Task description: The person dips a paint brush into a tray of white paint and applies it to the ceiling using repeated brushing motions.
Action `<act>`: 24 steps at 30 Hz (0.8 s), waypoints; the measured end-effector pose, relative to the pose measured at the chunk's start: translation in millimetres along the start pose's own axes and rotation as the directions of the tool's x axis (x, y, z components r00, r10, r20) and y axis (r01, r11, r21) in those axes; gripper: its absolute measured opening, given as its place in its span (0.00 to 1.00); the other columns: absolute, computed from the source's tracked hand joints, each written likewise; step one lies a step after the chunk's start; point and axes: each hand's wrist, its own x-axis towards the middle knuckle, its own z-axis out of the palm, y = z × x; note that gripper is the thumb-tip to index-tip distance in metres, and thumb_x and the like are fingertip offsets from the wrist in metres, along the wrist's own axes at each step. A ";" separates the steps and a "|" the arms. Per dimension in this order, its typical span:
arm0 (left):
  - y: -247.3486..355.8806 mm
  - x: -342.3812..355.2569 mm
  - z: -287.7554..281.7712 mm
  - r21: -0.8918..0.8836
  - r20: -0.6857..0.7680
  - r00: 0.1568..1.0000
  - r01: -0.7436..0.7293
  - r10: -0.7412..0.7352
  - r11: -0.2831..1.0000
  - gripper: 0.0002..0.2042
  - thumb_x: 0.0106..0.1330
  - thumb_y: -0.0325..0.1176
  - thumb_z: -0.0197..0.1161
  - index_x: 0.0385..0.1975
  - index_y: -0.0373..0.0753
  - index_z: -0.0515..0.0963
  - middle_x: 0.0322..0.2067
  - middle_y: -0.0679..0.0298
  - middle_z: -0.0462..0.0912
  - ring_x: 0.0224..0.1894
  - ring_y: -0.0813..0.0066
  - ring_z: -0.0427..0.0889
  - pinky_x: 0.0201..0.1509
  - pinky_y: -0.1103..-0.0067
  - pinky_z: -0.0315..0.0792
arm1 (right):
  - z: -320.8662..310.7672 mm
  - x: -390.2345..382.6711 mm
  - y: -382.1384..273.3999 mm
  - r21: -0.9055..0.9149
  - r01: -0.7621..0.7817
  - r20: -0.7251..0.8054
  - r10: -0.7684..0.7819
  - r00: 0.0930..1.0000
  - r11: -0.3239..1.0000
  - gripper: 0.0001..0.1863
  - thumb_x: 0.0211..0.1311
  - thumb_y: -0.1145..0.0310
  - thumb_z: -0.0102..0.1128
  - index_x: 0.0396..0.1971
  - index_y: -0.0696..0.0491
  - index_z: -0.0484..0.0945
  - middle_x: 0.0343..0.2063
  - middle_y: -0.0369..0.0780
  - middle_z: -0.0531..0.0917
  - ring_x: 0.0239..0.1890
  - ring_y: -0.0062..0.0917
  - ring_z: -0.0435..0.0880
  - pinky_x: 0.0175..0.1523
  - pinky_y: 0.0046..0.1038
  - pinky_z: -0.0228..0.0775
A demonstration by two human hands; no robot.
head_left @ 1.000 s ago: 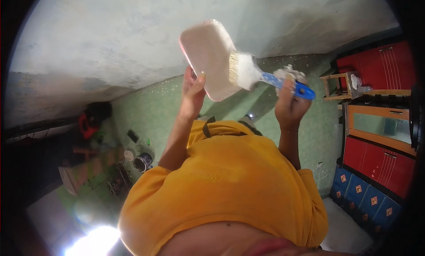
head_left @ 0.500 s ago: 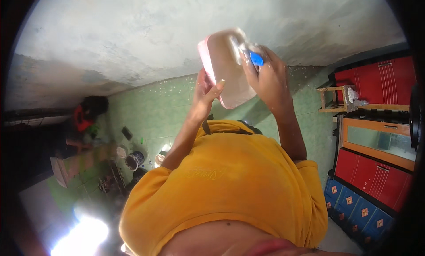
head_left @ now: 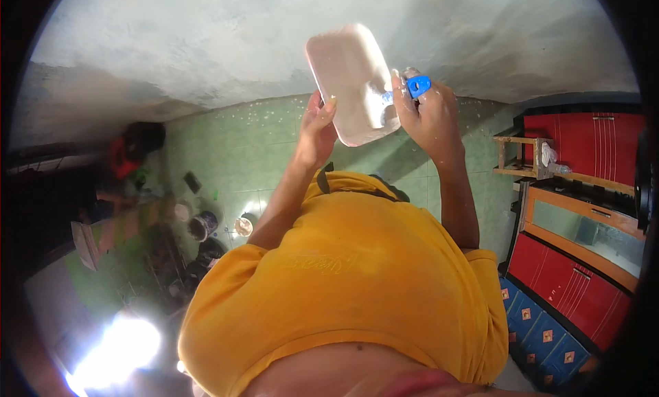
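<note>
My left hand [head_left: 318,128] grips a shallow, pale pinkish-white plastic tub [head_left: 347,71] by its near left edge, thumb over the rim. The tub is tilted, so its inside faces up toward me, and whitish smears coat it. In my right hand [head_left: 437,115] is a paintbrush with a blue handle [head_left: 419,86], its end hole showing between my fingers. The brush head points down into the tub's near right part, where a wet white patch shines. White splashes speckle my right fingers.
A patchy grey-white wall [head_left: 240,53] rises just beyond my hands. White drops dot the green tiled floor [head_left: 240,146]. To the right stand a wooden stool [head_left: 516,156] and red cabinets [head_left: 570,280]. Buckets [head_left: 203,226] and another person in red and black [head_left: 127,156] are at left.
The brush has moved from the tub's upper right rim down into its near right part. The tub has tipped and shifted slightly away, showing more of its inside.
</note>
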 end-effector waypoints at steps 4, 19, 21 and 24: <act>-6.0 -3.4 -8.6 -0.047 0.001 0.997 0.072 -0.072 0.996 0.31 0.61 0.40 0.58 0.60 0.32 0.54 0.55 0.57 0.66 0.58 0.67 0.66 0.62 0.69 0.60 | 13.1 7.2 -2.8 0.011 -0.048 -0.099 0.049 0.994 0.999 0.13 0.58 0.68 0.57 0.18 0.58 0.71 0.13 0.45 0.73 0.14 0.40 0.71 0.21 0.31 0.64; -2.1 -17.3 -14.8 0.080 -0.041 0.986 0.162 -0.159 0.984 0.34 0.58 0.45 0.61 0.59 0.35 0.55 0.53 0.57 0.67 0.56 0.68 0.68 0.57 0.70 0.65 | 26.0 2.7 -2.2 -0.118 -0.047 -0.231 0.018 0.973 0.992 0.10 0.57 0.69 0.56 0.20 0.58 0.72 0.14 0.45 0.74 0.16 0.40 0.73 0.23 0.33 0.65; -3.1 -20.6 -13.9 0.239 -0.045 0.980 0.200 -0.195 0.950 0.40 0.54 0.48 0.64 0.61 0.34 0.52 0.54 0.55 0.66 0.56 0.67 0.67 0.56 0.70 0.65 | 30.5 2.2 -1.9 -0.171 0.018 -0.234 -0.059 0.970 0.985 0.10 0.57 0.69 0.57 0.21 0.58 0.72 0.14 0.45 0.74 0.16 0.39 0.73 0.22 0.32 0.65; -2.5 -26.3 -12.5 0.218 -0.007 0.976 0.213 -0.217 0.952 0.42 0.53 0.49 0.66 0.61 0.33 0.51 0.54 0.55 0.66 0.57 0.67 0.67 0.57 0.70 0.63 | 32.3 0.8 -0.4 -0.158 -0.031 -0.275 -0.013 0.961 0.987 0.09 0.57 0.69 0.57 0.21 0.57 0.72 0.14 0.45 0.73 0.16 0.39 0.73 0.23 0.32 0.66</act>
